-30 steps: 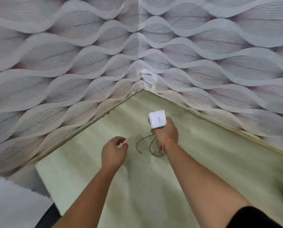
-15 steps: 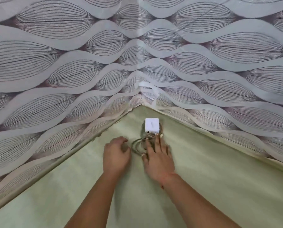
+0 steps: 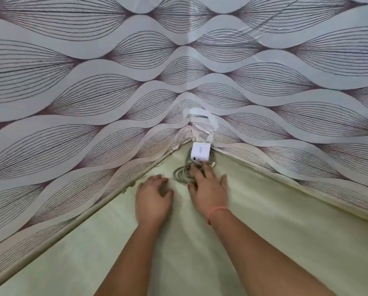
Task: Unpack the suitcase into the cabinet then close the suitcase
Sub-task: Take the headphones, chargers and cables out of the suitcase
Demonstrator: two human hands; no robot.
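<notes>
A white charger block (image 3: 200, 154) stands in the far corner of a pale green shelf (image 3: 264, 221). Its grey cable (image 3: 182, 175) lies coiled just in front of it. My right hand (image 3: 208, 186) lies flat with straight fingers pressing on the coil, fingertips close to the block. My left hand (image 3: 153, 197) rests on the shelf to the left of the coil, fingers loosely bent and holding nothing. The suitcase is out of view.
Two walls with a leaf-pattern covering (image 3: 93, 92) meet at the corner behind the charger. White tape (image 3: 208, 120) hangs loose at the corner seam. The covering's lower edge is peeling along the shelf.
My right hand set the charger block down and pushed it with the cable deeper into the corner. My left hand let go of the cable end and now rests beside it.
</notes>
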